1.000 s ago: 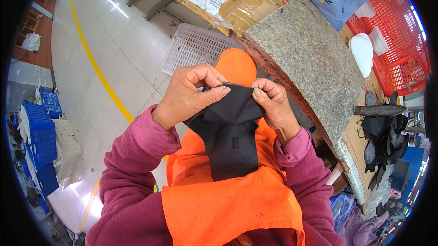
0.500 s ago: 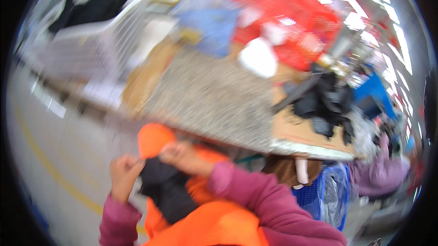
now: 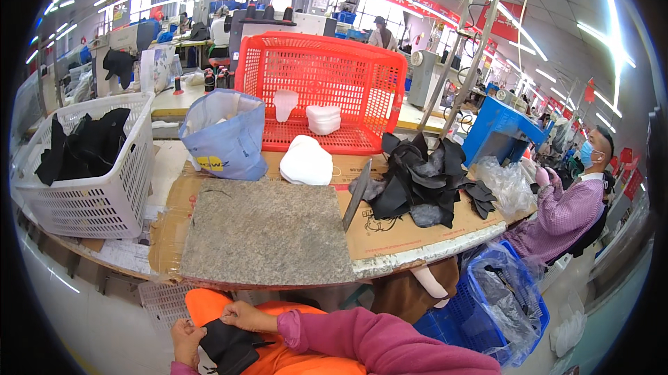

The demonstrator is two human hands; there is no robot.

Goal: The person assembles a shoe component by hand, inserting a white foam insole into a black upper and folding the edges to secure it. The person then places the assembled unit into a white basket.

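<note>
A limp black piece of material (image 3: 232,349) lies over my lap, on bright orange cloth (image 3: 309,351). At its left edge my left hand (image 3: 186,341) is closed, fingers pinching the black piece. My right hand (image 3: 248,317) pinches its upper edge, a short way to the right. Both hands are below the near edge of the table, and the finer detail between the fingertips is too small to make out.
On the table are a grey slab (image 3: 268,230), a heap of black pieces (image 3: 424,180), white pads (image 3: 307,160), a blue bag (image 3: 226,131), a red basket (image 3: 320,83) and a white basket (image 3: 90,201). A blue crate (image 3: 487,305) stands lower right, near a seated person (image 3: 563,215).
My view has tilted up, and the blur has gone; more of the room shows. Both hands appear lower in the picture, still pinching the black piece.
</note>
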